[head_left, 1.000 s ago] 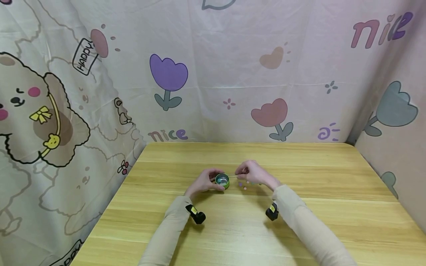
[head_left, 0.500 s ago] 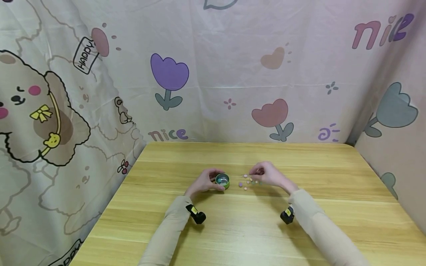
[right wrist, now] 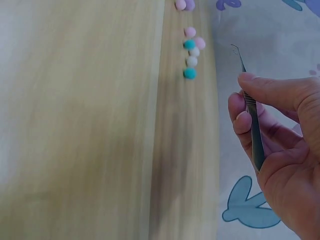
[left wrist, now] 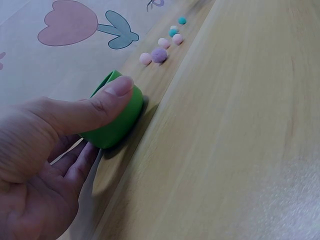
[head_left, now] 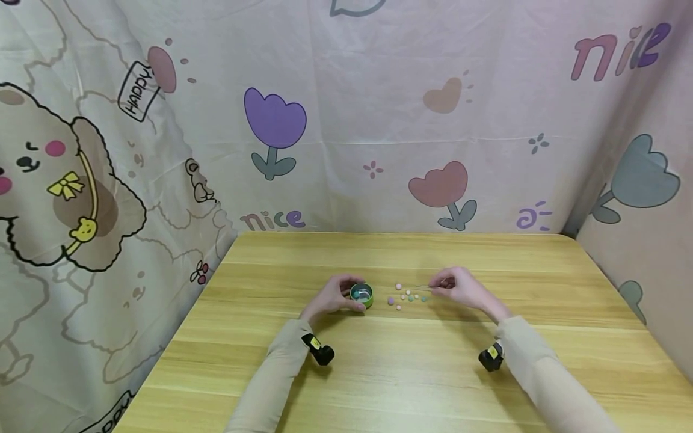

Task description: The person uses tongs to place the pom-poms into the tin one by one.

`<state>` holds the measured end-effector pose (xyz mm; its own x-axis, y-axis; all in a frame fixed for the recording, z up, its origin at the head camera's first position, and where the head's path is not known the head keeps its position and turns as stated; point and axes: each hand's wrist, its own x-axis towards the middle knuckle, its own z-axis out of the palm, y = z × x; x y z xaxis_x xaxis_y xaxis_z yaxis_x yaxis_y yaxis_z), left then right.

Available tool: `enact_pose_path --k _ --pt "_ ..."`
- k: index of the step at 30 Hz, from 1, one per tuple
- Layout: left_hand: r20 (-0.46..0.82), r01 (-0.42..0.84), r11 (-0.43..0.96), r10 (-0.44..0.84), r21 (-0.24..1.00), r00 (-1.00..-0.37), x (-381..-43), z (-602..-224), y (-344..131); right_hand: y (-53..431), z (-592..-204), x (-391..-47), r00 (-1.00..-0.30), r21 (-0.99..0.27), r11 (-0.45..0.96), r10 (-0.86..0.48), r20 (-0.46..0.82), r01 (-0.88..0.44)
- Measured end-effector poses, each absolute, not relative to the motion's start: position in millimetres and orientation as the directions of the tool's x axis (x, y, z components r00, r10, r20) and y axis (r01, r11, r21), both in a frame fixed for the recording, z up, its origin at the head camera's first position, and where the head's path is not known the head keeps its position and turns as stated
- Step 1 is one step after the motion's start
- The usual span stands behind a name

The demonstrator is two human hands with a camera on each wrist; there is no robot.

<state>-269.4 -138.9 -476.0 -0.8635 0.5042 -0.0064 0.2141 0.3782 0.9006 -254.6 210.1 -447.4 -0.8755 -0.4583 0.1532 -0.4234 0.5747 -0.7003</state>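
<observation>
My left hand (head_left: 331, 297) grips a small green round container (left wrist: 120, 122), thumb on one side and fingers on the other. It stands upright on the table, its mouth facing up; something bluish shows inside, too small to make out. Pinched between thumb and fingers of my right hand (head_left: 461, 286) are slim metal tweezers (right wrist: 255, 132) with bent tips. Nothing is visible at those tips, which point left, just above the table. Between the two hands lie several small fuzzy balls: a purple ball (left wrist: 159, 55), a teal ball (right wrist: 189, 73), and pink and whitish ones.
The wooden table (head_left: 379, 373) has its far edge against a printed curtain (head_left: 352, 120). Another stretch of curtain hangs along the left side. Each wrist carries a small black camera, such as the left camera (head_left: 319, 350).
My right hand has drawn away to the right with the tweezers, from over the container to beyond the balls. A pink ball now shows at the back of the group. My left hand stays put.
</observation>
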Motion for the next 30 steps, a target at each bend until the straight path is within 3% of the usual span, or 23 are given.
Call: enact_pose_path --k 30 --pt "0.017 0.243 0.372 0.518 0.896 -0.855 -269 -476 -140 225 -461 -246 -0.896 -0.710 0.609 -0.438 0.070 -0.353"
